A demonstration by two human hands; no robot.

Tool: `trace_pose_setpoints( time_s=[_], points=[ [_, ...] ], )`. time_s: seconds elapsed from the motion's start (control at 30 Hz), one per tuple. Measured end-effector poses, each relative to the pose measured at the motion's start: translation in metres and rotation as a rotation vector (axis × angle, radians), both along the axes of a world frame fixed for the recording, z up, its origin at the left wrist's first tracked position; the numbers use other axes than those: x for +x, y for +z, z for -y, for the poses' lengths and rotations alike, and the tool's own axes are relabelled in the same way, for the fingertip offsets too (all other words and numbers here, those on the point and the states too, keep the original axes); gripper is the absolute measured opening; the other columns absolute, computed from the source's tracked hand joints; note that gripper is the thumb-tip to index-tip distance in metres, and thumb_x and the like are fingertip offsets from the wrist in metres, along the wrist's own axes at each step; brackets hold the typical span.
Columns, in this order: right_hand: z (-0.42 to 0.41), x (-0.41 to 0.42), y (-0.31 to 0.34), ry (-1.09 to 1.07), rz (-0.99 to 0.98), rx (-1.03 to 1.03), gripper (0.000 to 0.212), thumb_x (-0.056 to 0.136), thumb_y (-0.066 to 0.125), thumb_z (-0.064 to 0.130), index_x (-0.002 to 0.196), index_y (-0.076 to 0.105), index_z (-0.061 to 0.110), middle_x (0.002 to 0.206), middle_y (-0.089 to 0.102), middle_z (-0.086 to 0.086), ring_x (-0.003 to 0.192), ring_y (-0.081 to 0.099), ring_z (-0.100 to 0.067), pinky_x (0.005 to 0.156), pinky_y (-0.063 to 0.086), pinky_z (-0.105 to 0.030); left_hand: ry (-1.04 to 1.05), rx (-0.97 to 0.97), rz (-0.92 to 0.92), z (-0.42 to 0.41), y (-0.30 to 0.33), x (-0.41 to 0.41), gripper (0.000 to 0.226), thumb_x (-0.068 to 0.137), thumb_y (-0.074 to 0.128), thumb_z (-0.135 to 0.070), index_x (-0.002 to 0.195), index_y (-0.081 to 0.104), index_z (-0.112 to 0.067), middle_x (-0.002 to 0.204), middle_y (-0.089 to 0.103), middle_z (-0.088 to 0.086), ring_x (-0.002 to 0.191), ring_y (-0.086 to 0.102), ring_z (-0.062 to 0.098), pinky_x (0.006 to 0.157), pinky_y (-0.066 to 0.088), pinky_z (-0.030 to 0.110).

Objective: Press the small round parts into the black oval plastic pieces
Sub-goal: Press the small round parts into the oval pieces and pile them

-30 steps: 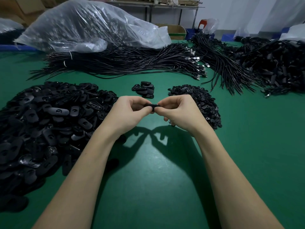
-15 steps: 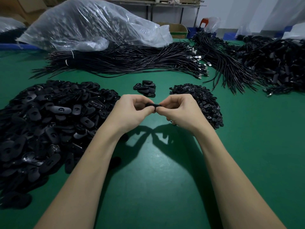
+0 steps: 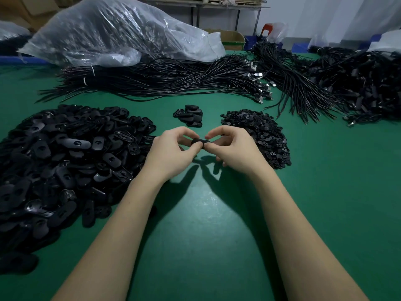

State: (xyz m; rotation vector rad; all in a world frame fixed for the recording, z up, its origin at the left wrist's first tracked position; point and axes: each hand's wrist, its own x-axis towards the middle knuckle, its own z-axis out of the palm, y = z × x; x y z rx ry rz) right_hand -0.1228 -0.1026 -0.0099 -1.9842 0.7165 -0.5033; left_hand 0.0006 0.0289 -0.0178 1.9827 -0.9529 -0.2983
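Green matting covers the workbench, and the work sits just above its middle. Both hands meet over one black oval piece: the left hand pinches its left end between thumb and curled fingers, and the right hand pinches the right end the same way, thumb tips almost touching on top. Whether a round part is already seated in it cannot be told; the fingers hide the hole.

The oval looks like light, rigid moulded plastic with a smooth skin, so it should slip if gripped only by its flat faces. Holding it by the narrow ends, with thumbs free to bear down near the central hole, seems the sound grip.

At 9 o'clock from the hands lies the big heap of oval pieces; at 2 o'clock, just beside the right hand, the pile of small round parts; at 12 o'clock a small stack of ovals, probably finished. Beyond are bundled black cables and a clear plastic bag.
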Motion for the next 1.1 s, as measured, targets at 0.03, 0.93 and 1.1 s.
trace_pose_setpoints(
  time_s=[0.03,0.93,1.1],
  points=[
    [0.002,0.001,-0.001,-0.031,0.0,-0.007,0.007,0.088,0.078,0.027,0.093,0.073,0.03,0.063,0.07,0.012,0.054,0.063,0.001,0.053,0.047,-0.015,0.022,0.028,0.051,0.0,0.0,0.0,0.018,0.089,0.07,-0.048,0.104,0.068,-0.038,0.091,0.072,-0.022,0.082,0.065,0.006,0.078,0.052,0.033],
    [-0.001,0.121,0.061,0.393,-0.397,-0.35,0.017,0.092,0.067,0.025,0.103,0.079,0.02,0.089,0.078,0.005,0.079,0.07,-0.011,0.06,0.055,-0.022,0.02,0.241,0.305,0.001,0.001,-0.009,0.01,0.093,0.063,-0.043,0.093,0.056,-0.034,0.088,0.066,-0.015,0.08,0.057,0.015,0.055,0.033,0.023],
    [-0.043,0.139,0.072,0.605,-0.633,-0.465,0.033,0.081,0.081,0.048,0.103,0.08,0.024,0.092,0.076,0.007,0.088,0.073,-0.016,0.076,0.063,-0.032,-0.022,0.329,0.307,0.006,0.002,-0.008,0.01,0.096,0.058,-0.037,0.092,0.054,-0.03,0.089,0.058,-0.015,0.078,0.055,0.009,0.058,0.036,0.025]
  ],
)
